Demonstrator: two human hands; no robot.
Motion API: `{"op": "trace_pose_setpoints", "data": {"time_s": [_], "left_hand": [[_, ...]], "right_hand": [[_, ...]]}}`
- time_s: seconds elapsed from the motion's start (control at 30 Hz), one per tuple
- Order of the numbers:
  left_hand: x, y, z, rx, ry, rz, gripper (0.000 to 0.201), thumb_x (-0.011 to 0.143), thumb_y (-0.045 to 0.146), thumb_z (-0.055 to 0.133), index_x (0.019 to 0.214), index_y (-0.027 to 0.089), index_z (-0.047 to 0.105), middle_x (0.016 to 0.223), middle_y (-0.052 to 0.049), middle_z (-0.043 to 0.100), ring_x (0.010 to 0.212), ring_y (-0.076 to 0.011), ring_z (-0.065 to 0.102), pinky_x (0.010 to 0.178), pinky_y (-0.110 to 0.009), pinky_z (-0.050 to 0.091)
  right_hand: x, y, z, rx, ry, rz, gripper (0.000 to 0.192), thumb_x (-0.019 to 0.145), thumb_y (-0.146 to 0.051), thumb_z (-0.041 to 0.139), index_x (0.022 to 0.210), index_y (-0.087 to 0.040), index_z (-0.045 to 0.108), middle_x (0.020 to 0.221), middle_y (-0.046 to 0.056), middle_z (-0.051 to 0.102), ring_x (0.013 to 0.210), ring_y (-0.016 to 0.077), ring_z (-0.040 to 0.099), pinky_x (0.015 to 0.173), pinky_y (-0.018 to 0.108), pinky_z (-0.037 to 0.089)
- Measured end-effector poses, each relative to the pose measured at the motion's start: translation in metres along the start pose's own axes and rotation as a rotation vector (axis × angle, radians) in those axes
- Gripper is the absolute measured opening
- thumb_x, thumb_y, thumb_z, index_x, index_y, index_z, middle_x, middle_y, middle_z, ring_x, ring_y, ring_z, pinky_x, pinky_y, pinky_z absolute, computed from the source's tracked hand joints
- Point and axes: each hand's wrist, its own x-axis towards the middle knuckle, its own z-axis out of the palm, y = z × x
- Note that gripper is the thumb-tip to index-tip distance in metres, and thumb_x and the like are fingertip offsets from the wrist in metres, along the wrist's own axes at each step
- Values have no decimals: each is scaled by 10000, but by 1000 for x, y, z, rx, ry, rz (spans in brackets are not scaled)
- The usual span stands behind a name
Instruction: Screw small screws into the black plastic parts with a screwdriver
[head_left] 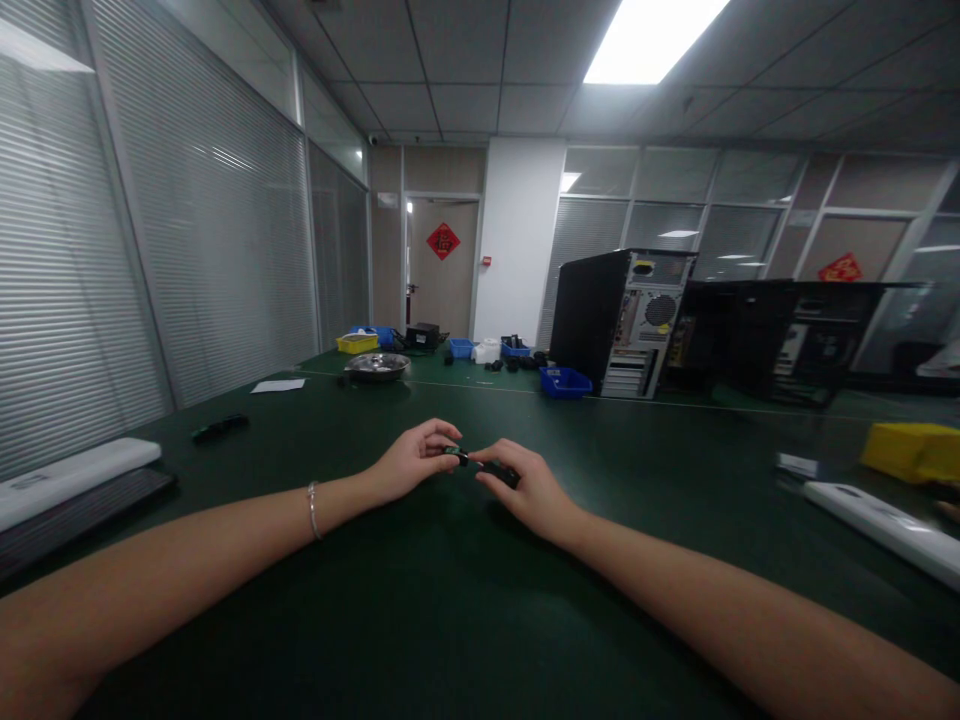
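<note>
Over the dark green table (442,590), both my hands meet near the middle of the view. My left hand (415,462), with a bracelet (313,510) at the wrist, pinches a small piece with a green circuit board (454,453) and a dark end. My right hand (534,488) holds a small black elongated piece (498,472), partly hidden by the fingers. Its left end and the right index fingertip are close to the board's dark end; whether they touch I cannot tell.
At left lie small black-and-green parts (220,428), a keyboard (90,515) and a white device (75,480). Farther back are a metal bowl (377,366), a blue bin (565,382) and a computer tower (626,322). Another white device (889,525) and a yellow bin (911,452) are at right.
</note>
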Motion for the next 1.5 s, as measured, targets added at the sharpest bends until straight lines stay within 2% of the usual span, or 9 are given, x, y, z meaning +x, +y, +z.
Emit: {"op": "trace_pose_setpoints", "data": {"time_s": [0.13, 0.4, 0.53, 0.6, 0.8, 0.97, 1.17, 1.3, 1.5], "left_hand": [[2, -1, 0, -39, 39, 19, 237, 723, 186, 669, 920, 139, 546, 950, -52, 612, 902, -168, 578, 842, -340, 448], [0, -1, -2, -119, 1, -11, 204, 757, 134, 587, 961, 147, 580, 979, -55, 585, 955, -182, 551, 872, -339, 419], [-1, -2, 1, -288, -24, -66, 385, 769, 121, 547, 1140, 192, 476, 987, -62, 582, 912, -193, 587, 833, -372, 439], [0, -5, 1, -290, -18, -64, 402, 764, 124, 546, 1150, 195, 459, 996, -64, 581, 872, -185, 594, 801, -362, 443], [2, -6, -3, -15, -51, -39, 343, 809, 169, 481, 1144, 157, 557, 1070, -81, 589, 906, -181, 545, 778, -311, 419], [-3, 0, 0, 182, -151, 65, 339, 845, 259, 506, 1167, 171, 565, 1140, -76, 581, 1017, -204, 527, 870, -324, 404], [-3, -2, 1, 269, -26, 78, 295, 837, 280, 529, 1101, 158, 583, 1000, -68, 625, 849, -172, 581, 757, -294, 460], [-4, 1, 0, 391, 45, 154, 277, 828, 283, 549, 1073, 179, 625, 1047, -65, 641, 950, -196, 577, 847, -315, 440], [-7, 1, -1, 586, 28, 254, 280, 848, 283, 524, 1096, 210, 633, 1031, -51, 662, 946, -190, 591, 861, -299, 432]], "right_hand": [[0, 0, 0, 5, 34, 6, 236, 832, -216, 567, 1065, -228, 608, 970, 44, 615, 867, 176, 567, 736, 299, 453], [0, -3, -1, 12, 27, 12, 237, 842, -222, 554, 1075, -237, 599, 984, 44, 610, 876, 178, 565, 746, 307, 455], [0, -3, -1, 9, 6, 1, 240, 838, -219, 562, 1075, -237, 600, 983, 43, 610, 886, 178, 567, 764, 307, 453], [0, -3, -1, 8, 5, -16, 243, 838, -209, 563, 1077, -237, 598, 985, 40, 610, 901, 176, 565, 786, 307, 449], [0, -3, -1, 0, -1, -12, 235, 842, -213, 560, 1074, -229, 597, 991, 45, 608, 894, 176, 566, 786, 310, 452], [0, -2, 0, 13, -2, 4, 233, 835, -210, 568, 1066, -226, 601, 996, 47, 610, 906, 178, 568, 785, 309, 452], [0, -1, 0, 6, 23, 9, 230, 840, -209, 560, 1064, -239, 605, 983, 39, 613, 903, 176, 568, 785, 311, 447], [0, -2, -1, 3, 13, 21, 240, 845, -224, 555, 1080, -242, 599, 1003, 39, 610, 911, 174, 566, 787, 312, 449], [0, -1, 0, -18, -17, 32, 235, 836, -220, 566, 1065, -239, 613, 989, 41, 612, 891, 175, 570, 769, 306, 451]]}}
